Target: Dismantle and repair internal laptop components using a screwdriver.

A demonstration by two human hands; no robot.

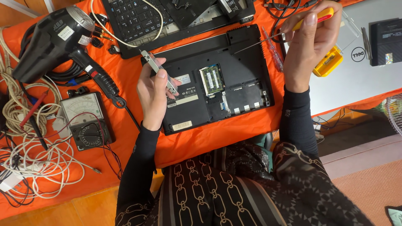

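An upturned black laptop point(234, 90) lies on the orange cloth with its bottom cover off, green memory modules point(211, 79) exposed. My left hand point(153, 90) is over the laptop's left edge, holding a slim silver bracket-like strip point(159, 69) between thumb and fingers. My right hand point(310, 39) is raised above the laptop's right side, gripping a screwdriver with a yellow and red handle point(320, 16); its thin shaft point(257, 43) points down-left toward the laptop.
A black hot-air blower point(54, 37) and an analog multimeter point(86, 119) lie at left among tangled white cables point(25, 155). A dismantled keyboard part point(138, 21) sits behind. A grey closed laptop point(360, 71), a yellow tool point(328, 60) and a spare screwdriver point(273, 50) lie at right.
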